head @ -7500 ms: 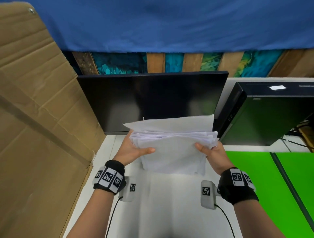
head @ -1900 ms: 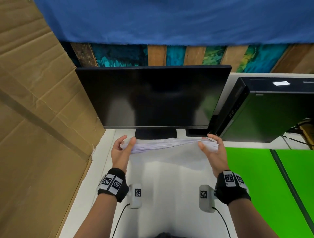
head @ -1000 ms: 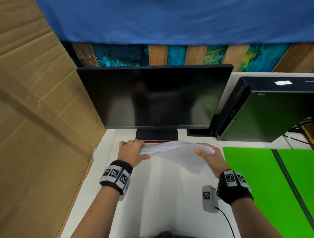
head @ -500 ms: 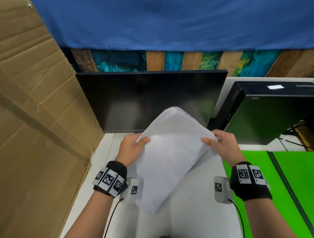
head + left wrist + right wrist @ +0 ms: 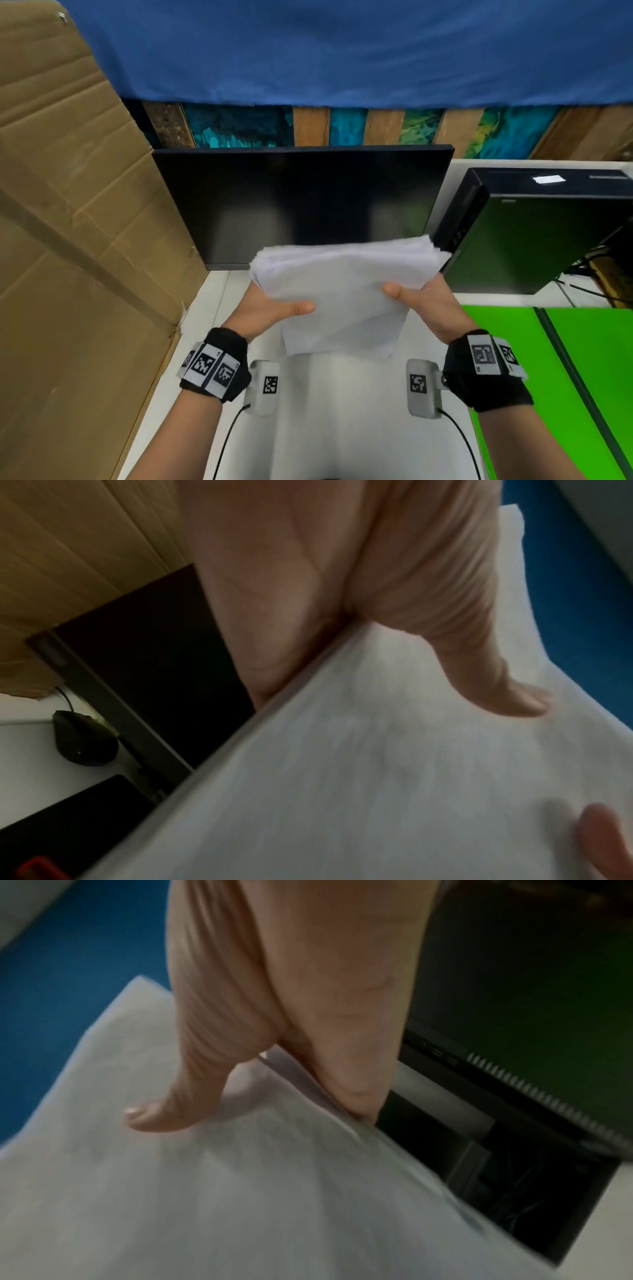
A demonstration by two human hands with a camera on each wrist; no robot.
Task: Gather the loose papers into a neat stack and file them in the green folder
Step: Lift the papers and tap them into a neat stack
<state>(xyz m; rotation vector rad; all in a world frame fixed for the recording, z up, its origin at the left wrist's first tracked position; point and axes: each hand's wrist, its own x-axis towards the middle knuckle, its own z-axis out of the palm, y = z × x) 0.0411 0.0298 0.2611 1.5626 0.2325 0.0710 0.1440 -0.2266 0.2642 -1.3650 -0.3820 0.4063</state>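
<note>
A thick stack of white papers (image 5: 342,291) is held up above the white desk (image 5: 342,411), standing on edge and tilted toward me. My left hand (image 5: 270,308) grips its left side, thumb on the front face and fingers hidden behind. My right hand (image 5: 421,301) grips the right side the same way. The wrist views show each thumb lying across the papers (image 5: 394,777) (image 5: 240,1191). The green folder (image 5: 534,394) lies open and flat on the desk to the right of my right hand.
A dark monitor (image 5: 301,205) stands right behind the papers. A black computer case (image 5: 534,233) sits at the back right, with cables beside it. A cardboard sheet (image 5: 75,240) walls off the left. A dark mouse (image 5: 82,739) lies near the monitor base.
The stack, low and flat a second ago, was tipped up on one corner, then turned level. Both hands now hold it by its sides, higher above the desk.
</note>
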